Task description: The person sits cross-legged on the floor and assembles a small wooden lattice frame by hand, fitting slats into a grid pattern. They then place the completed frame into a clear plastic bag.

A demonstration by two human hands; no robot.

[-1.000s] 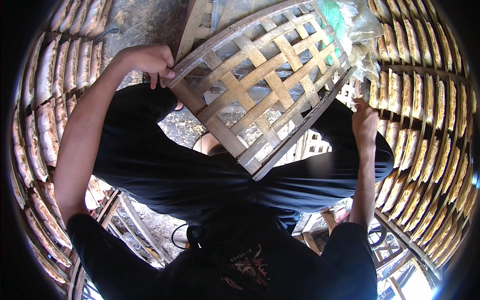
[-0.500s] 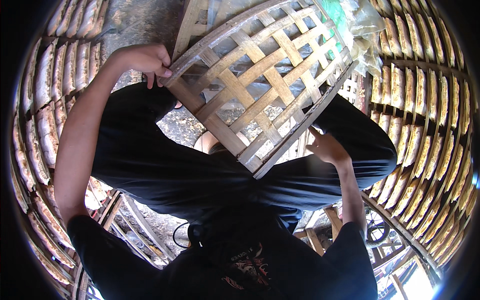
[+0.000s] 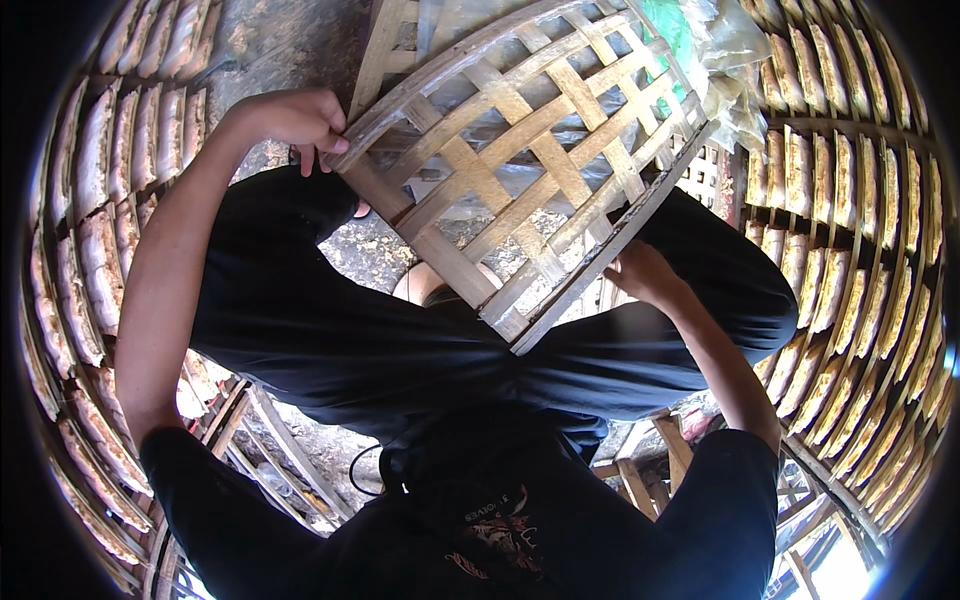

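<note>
Head view: woven bamboo lattice tray (image 3: pixel 520 160) was held tilted above the person's lap, mid-scene, its far edge by plastic bags (image 3: pixel 715 50). Left hand (image 3: pixel 290 120) gripped the tray's far-left corner, fingers curled over the rim. Right hand (image 3: pixel 640 275) pressed the near-right rim; finger closure couldn't be told. Tray looked empty. Racks of drying flat cakes (image 3: pixel 850 230) stood left and right, already filled.

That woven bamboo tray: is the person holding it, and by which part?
Yes. The left hand grips the bamboo tray by its left corner rim; the right hand holds its lower right edge.
</note>
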